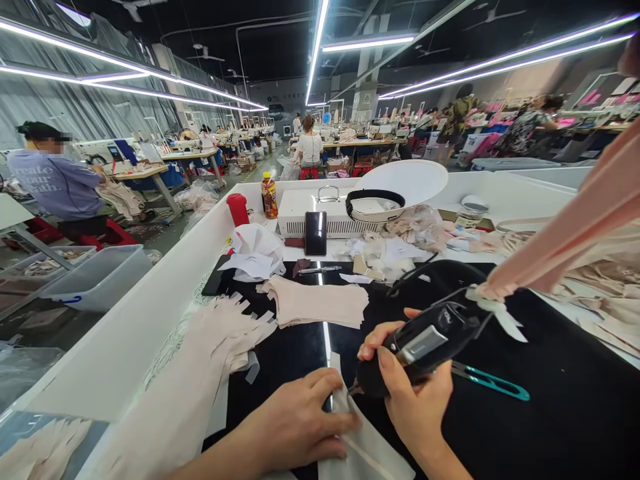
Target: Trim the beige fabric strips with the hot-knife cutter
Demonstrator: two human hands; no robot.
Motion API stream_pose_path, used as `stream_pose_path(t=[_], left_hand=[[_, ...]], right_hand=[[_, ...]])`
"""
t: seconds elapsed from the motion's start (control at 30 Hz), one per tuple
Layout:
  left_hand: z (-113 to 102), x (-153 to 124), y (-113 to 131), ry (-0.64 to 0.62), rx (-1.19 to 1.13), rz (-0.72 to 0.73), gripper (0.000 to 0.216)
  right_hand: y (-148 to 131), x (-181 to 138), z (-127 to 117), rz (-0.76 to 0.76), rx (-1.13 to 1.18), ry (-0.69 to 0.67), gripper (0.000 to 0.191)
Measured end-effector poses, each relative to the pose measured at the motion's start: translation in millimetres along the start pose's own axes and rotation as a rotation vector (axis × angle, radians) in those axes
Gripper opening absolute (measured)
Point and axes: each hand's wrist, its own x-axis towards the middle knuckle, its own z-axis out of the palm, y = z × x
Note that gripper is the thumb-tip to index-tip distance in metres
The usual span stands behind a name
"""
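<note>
My right hand [410,393] is wrapped round a black hand-held tool [425,343], its tip pointing down-left at a pale fabric strip [363,447] on the black table top [550,413]. A pink strap [565,233] runs from the tool's far end up to the right, with a white tie at the joint. My left hand [300,420] lies flat, fingers together, pressing that fabric strip down beside the tool's tip. A folded pink piece [320,303] lies farther back.
Teal-handled snips [487,381] lie right of my right hand. A pile of pink cut pieces [200,373] runs along the left. Behind stand a white box [320,213], a phone [316,233], a red cup [238,209], a bottle [269,195]. Other people work at distant tables.
</note>
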Motion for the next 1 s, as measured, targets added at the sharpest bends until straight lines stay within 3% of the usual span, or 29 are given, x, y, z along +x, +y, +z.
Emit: stream_pose_path(t=[1.0], left_hand=[[-5.2,-2.4,4.0,-0.037,-0.007,-0.116,0.046]], right_hand=[[8.2,15.8,5.5,-0.03,-0.028,0.029,0.048]])
